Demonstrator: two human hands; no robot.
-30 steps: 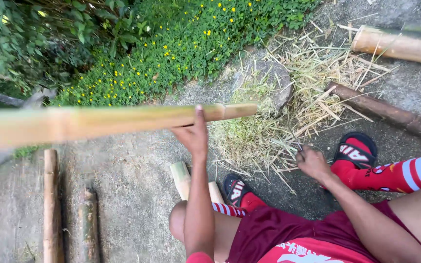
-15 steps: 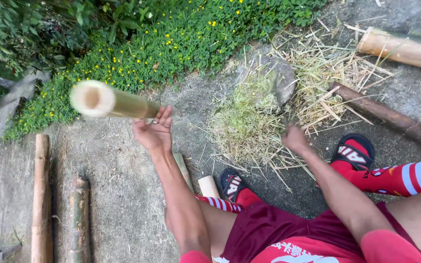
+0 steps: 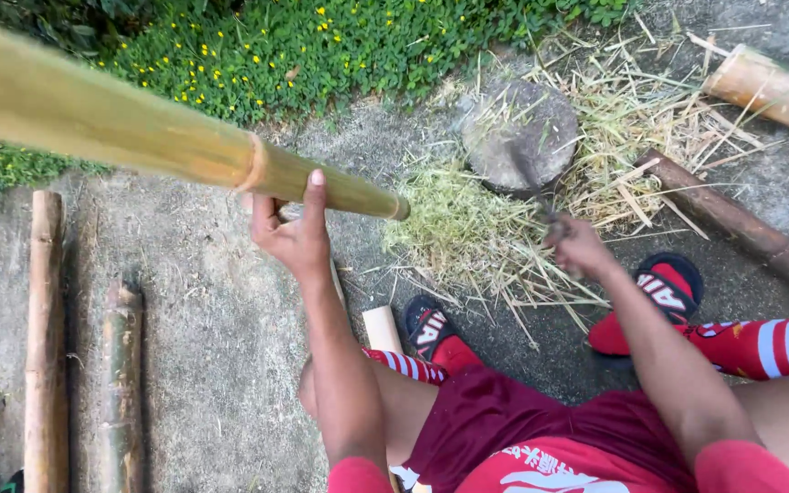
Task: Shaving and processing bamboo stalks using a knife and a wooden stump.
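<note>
Long bamboo pole (image 3: 139, 137), yellow-green, raised off the ground and slanting from the upper left down toward the middle, its cut end just short of a heap of pale shavings (image 3: 468, 228). Left hand (image 3: 292, 233) closed around the pole close to that end, thumb lying up along the stem, fingers curled beneath. Right hand (image 3: 579, 248) closed on the handle of a dark blade (image 3: 533, 178), blurred, tip toward a round stone block (image 3: 520, 132); exact grip hard to tell through the blur.

Best handled, as a judgement: hold kept close to the node, pole end lowered steadily onto the block, blade kept well clear of the left fingers and of the red-socked feet in sandals (image 3: 664, 288) just below.

No bench here; bare concrete ground (image 3: 203, 365), cracked and dusty. Two weathered bamboo lengths (image 3: 47, 338) lying side by side at the left, a short pale offcut (image 3: 382, 329) beside the knee, a darker pole (image 3: 732, 224) and a thick pale one (image 3: 769, 87) at the right. Low green plants with yellow flowers (image 3: 321, 46) along the top edge.
</note>
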